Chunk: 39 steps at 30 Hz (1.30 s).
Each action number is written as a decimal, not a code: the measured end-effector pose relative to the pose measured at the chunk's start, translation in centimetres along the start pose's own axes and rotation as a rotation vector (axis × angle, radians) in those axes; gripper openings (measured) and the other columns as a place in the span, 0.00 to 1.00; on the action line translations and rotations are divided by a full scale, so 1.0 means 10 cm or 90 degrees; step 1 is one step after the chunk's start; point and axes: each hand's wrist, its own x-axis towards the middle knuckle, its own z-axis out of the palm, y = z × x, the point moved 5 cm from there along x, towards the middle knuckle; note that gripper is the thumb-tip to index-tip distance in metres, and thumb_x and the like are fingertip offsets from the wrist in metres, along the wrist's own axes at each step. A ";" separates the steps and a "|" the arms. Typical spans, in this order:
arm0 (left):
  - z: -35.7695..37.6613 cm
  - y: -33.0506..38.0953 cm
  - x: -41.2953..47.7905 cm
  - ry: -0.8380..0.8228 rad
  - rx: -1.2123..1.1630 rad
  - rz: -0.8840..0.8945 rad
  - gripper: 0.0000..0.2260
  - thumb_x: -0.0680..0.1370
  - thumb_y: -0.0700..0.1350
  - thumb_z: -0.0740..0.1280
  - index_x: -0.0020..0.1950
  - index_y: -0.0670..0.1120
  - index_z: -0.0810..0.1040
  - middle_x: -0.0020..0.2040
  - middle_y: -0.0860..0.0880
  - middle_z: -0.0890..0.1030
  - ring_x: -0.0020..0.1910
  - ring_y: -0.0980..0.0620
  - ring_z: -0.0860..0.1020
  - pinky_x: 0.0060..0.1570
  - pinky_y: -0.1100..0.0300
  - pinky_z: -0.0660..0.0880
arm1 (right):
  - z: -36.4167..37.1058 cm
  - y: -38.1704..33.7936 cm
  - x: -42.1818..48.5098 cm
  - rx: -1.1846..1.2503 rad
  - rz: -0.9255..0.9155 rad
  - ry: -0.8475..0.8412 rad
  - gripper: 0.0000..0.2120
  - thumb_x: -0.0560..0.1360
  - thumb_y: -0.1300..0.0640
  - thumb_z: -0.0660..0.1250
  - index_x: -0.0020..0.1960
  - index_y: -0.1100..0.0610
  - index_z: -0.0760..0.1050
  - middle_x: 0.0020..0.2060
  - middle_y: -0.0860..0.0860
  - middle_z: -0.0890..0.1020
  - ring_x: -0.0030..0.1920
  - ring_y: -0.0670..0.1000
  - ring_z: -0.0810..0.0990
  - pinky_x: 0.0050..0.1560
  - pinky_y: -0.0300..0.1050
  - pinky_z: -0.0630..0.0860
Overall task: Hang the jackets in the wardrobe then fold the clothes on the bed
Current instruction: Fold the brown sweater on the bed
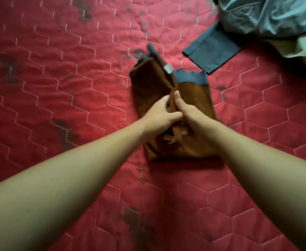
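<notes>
A folded brown fabric garment [192, 96] with a blue-grey band along its far edge is laid near the middle of the red quilted bedspread [58, 73]. Its central crease is pinched by the left hand [158, 117] and the right hand [195, 122], which touch each other with fingers curled into the cloth. A dark teal trouser leg [212, 51], a crumpled light blue cloth [266, 15] and what may be a pale green cloth [302, 48] are heaped at the far right.
</notes>
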 end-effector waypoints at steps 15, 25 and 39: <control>0.76 -0.71 -0.08 -0.091 0.543 0.144 0.23 0.78 0.53 0.67 0.73 0.51 0.72 0.69 0.49 0.70 0.71 0.49 0.66 0.68 0.44 0.68 | -1.38 0.87 0.11 -0.323 0.032 0.167 0.20 0.76 0.51 0.72 0.65 0.55 0.70 0.58 0.53 0.80 0.59 0.55 0.79 0.64 0.53 0.74; 0.16 -0.87 0.45 0.103 0.669 0.052 0.31 0.82 0.58 0.59 0.82 0.59 0.50 0.82 0.45 0.41 0.81 0.45 0.39 0.78 0.39 0.48 | -0.94 0.35 0.22 -0.831 -0.240 0.305 0.36 0.75 0.40 0.62 0.80 0.45 0.54 0.80 0.57 0.56 0.79 0.61 0.53 0.74 0.69 0.55; 0.19 -1.15 0.81 0.103 0.686 0.088 0.30 0.80 0.65 0.52 0.81 0.63 0.47 0.82 0.45 0.38 0.81 0.46 0.36 0.76 0.35 0.41 | -0.88 0.39 0.70 -0.749 -0.305 0.372 0.29 0.77 0.31 0.54 0.73 0.44 0.64 0.75 0.58 0.64 0.77 0.60 0.58 0.75 0.65 0.54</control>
